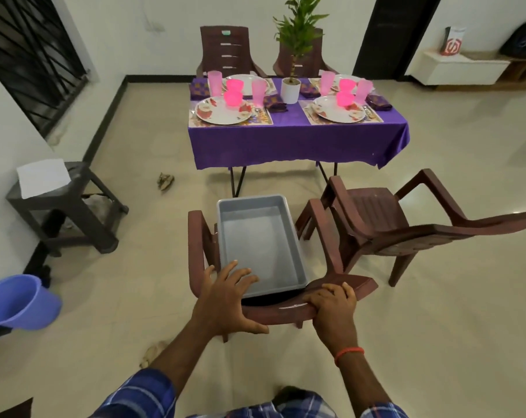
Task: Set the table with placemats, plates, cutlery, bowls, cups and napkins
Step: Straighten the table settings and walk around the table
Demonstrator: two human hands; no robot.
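Right hand (334,300): fingers curled over the top rail of the near chair (273,312), gripping it. Left hand (225,292): open, fingers straight and spread, lying over the near rim of the grey tray (255,233), thumb out along the same rail. Holds nothing. Can't tell if it bears on the rim.

All positions relative to the table (297,143), purple cloth:
- Near chair: in front of its near edge, apart from it, with the tray on the seat.
- Second chair (373,212): in front of its near right corner, turned sideways.
- On top, centre: potted plant (290,90).
- Near left: placemat (266,118), floral plate (216,114), pink bowl (234,99) on the plate's far edge, pink cup (258,92) behind it to the right, napkin (275,103) right of the plate.
- Near right: same set around the second plate (331,114).
- Far side: two more settings, partly hidden.
- Cutlery: too small to make out.
- Left of the table, by the wall: stool (62,203).
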